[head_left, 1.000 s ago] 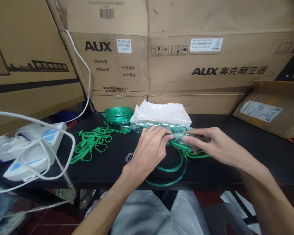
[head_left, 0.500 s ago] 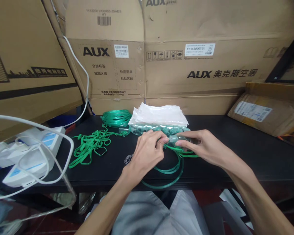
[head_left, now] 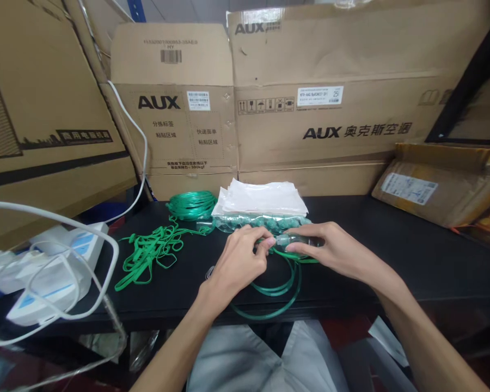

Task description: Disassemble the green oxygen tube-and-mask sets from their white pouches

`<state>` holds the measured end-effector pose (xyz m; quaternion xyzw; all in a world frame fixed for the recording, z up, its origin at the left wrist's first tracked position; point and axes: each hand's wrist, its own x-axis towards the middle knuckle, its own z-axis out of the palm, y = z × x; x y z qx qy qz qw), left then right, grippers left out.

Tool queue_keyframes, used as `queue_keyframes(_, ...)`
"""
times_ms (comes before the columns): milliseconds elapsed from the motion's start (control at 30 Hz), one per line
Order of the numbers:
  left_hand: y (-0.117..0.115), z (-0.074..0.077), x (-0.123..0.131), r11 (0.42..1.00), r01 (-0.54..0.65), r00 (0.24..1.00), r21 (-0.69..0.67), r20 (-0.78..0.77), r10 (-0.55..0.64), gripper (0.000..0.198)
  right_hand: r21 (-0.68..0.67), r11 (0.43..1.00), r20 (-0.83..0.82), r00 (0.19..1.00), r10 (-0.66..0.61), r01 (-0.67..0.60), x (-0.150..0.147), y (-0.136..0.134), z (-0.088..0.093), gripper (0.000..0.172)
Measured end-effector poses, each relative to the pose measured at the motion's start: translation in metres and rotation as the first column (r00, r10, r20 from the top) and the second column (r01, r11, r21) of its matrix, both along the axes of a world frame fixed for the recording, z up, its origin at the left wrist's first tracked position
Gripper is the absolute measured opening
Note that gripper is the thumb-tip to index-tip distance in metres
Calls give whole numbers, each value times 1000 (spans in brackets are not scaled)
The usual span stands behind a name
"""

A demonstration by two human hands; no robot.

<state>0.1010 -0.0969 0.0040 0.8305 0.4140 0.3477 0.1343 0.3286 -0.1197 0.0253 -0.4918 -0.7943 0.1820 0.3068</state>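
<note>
Both my hands meet over a black table (head_left: 412, 256). My left hand (head_left: 240, 261) pinches the end of a green tube (head_left: 275, 286), fingers closed. My right hand (head_left: 330, 250) is closed on a small clear plastic piece (head_left: 288, 239) that joins that tube. The tube loops down over the table's near edge below my hands. Just behind my hands lies a stack of clear plastic bags (head_left: 261, 198) on a row of clear and green parts (head_left: 265, 222).
A coil of green tubing (head_left: 191, 204) and a loose heap of green straps (head_left: 151, 250) lie to the left. White power strips (head_left: 44, 267) with white cables sit at the far left. AUX cardboard boxes (head_left: 310, 120) wall the back; a brown parcel (head_left: 436, 188) lies at the right.
The view has tipped slightly upward, so the hands sit a little lower and further left in frame. Both hands keep their hold on the tube and clear piece.
</note>
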Motion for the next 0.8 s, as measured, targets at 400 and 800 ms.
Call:
queue_keyframes(400,2,-2,-1,999,26,1000,23,-11,-25,19,-14,1000,56,998,-20,21,-5,-3,0,55)
queue_keyframes(800,1,-9,-1,996,48,999,75,-17,-46,15,-50,998,73,997,-25,28,1,2,0,56)
